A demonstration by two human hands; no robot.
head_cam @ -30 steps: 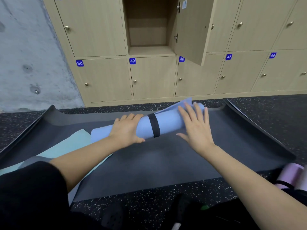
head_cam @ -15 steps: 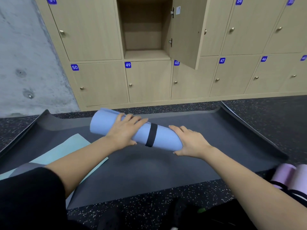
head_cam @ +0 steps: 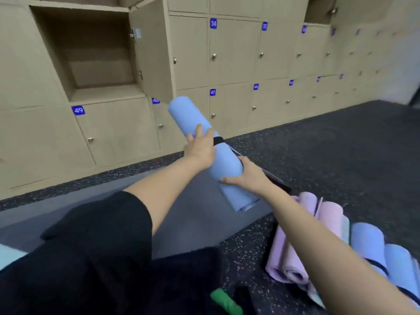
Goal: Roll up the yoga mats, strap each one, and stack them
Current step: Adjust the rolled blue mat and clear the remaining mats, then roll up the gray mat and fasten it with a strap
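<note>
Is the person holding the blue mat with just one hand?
No, the left hand and the right hand both hold the rolled blue mat.

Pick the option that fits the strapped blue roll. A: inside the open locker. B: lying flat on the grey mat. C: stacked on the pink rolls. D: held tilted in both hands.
D: the left hand and right hand both hold the blue roll, its far end raised.
</note>
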